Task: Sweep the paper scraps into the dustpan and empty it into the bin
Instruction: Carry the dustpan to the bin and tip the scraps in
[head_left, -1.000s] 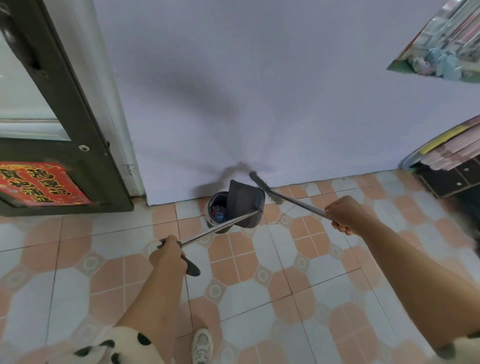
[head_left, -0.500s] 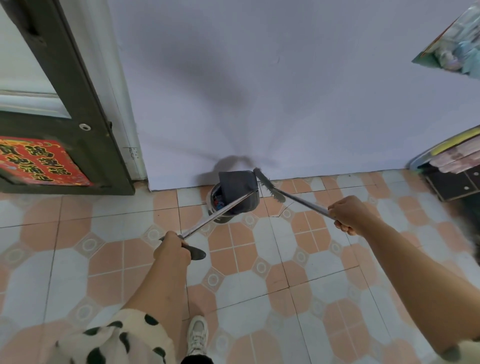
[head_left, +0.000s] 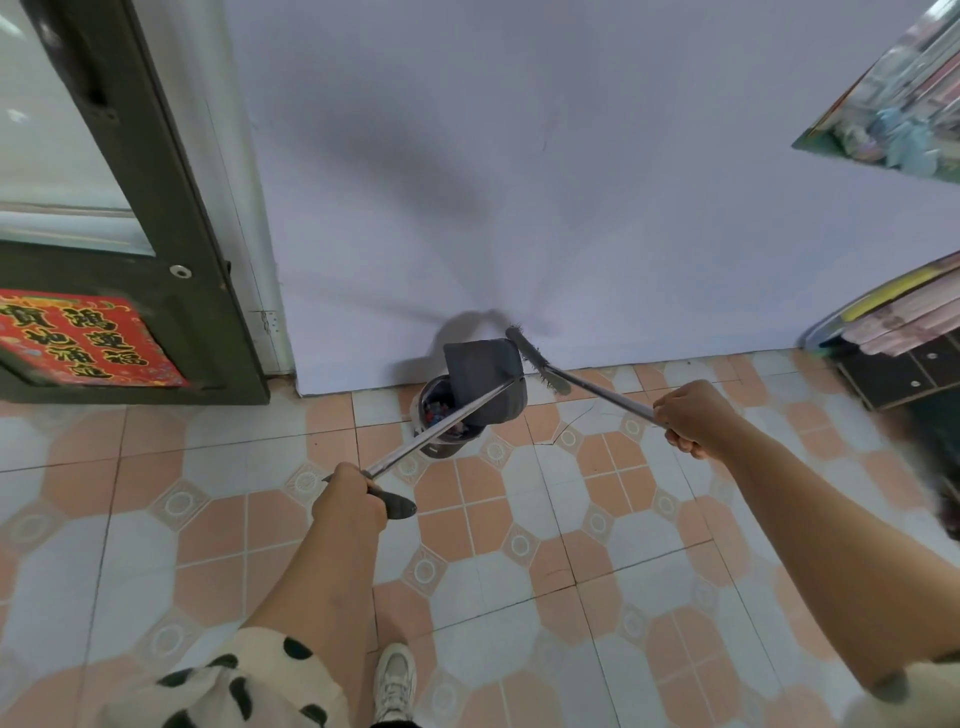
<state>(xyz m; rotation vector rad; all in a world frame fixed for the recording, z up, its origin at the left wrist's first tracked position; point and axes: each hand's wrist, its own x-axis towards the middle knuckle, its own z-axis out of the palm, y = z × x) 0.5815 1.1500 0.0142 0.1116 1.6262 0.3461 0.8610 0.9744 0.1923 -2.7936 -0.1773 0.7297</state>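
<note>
The left hand (head_left: 349, 501) is wrapped around the dark grip at the end of a long metal handle, and that handle runs up and away to the dustpan (head_left: 485, 376). The dustpan is lifted off the floor and tipped over the bin (head_left: 441, 415), its dark pan covering the far right part of the bin's mouth. The bin is a small round dark one standing on the tiled floor (head_left: 519, 545) right against the foot of the pale wall (head_left: 571, 182). Inside the bin, in the part left uncovered, bits of coloured rubbish show; whether paper scraps are among them is too small to tell.

The right hand (head_left: 691, 418) is closed round the metal shaft of the broom (head_left: 537, 361), to the right of the bin. The broom head is raised, just beside the right edge of the dustpan and close to the wall above the bin.

The two hands are well apart, one on each handle, and the two shafts converge toward the bin.

Left of the bin stands a dark door (head_left: 156, 249) with a red sign (head_left: 78, 338) bearing gold characters. Far to the right of the bin is a dark cabinet (head_left: 898, 374). Nearer than the bin, at the bottom edge, a white shoe (head_left: 396, 680) rests on the tiles, beside a spotted sleeve (head_left: 234, 686).
</note>
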